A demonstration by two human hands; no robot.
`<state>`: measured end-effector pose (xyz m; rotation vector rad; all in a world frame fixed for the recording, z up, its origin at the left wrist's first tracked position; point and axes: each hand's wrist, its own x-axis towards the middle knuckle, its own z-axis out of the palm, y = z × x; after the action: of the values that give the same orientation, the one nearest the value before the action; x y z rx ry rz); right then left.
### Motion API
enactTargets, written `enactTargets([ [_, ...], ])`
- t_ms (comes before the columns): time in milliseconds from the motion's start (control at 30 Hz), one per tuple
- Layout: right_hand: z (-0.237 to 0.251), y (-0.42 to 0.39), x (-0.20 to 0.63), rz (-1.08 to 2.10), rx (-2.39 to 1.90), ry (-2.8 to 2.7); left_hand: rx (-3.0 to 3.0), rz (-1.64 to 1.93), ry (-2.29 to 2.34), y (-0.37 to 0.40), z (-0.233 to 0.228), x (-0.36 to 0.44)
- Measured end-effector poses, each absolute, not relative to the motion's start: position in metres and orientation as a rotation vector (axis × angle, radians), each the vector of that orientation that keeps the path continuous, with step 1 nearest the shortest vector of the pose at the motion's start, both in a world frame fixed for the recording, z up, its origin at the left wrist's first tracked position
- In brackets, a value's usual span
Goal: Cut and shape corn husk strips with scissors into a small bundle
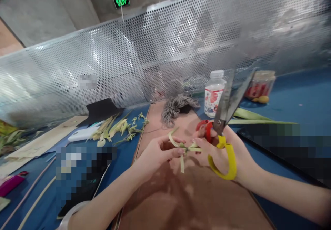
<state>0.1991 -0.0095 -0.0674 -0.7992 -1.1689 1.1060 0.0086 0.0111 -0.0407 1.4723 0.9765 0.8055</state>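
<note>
My left hand (165,152) is closed, thumb and fingers pinching a small knotted piece of pale green leaf strips (186,149). Loose ends of the strips stick out up, right and down. Hooked over my right hand (213,150) is a pair of scissors (224,109) with one red and one yellow handle loop. The scissors' blades point up and away from me, spread apart. The fingertips of my right hand also touch the right side of the leaf piece. Both hands are above a brown board (196,206).
A bundle of grey cord (178,106) lies at the board's far end. Right of it stand a white-capped bottle (214,95) and a jar (262,85). Leaf stalks (116,128) lie left, near a phone-like black object (90,185). A perforated metal screen (160,47) rises behind.
</note>
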Motion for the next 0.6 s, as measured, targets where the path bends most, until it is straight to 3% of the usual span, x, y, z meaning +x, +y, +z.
enactTargets([
  [367, -0.072, -0.009, 0.190, 1.456, -0.715, -0.892, 1.643, 0.973, 1.059, 0.004, -0.039, 0.014],
  [600, -0.078, -0.008, 0.186, 1.496, -0.732, -0.829, 1.879, 0.999, 1.210, -0.003, -0.035, 0.018],
])
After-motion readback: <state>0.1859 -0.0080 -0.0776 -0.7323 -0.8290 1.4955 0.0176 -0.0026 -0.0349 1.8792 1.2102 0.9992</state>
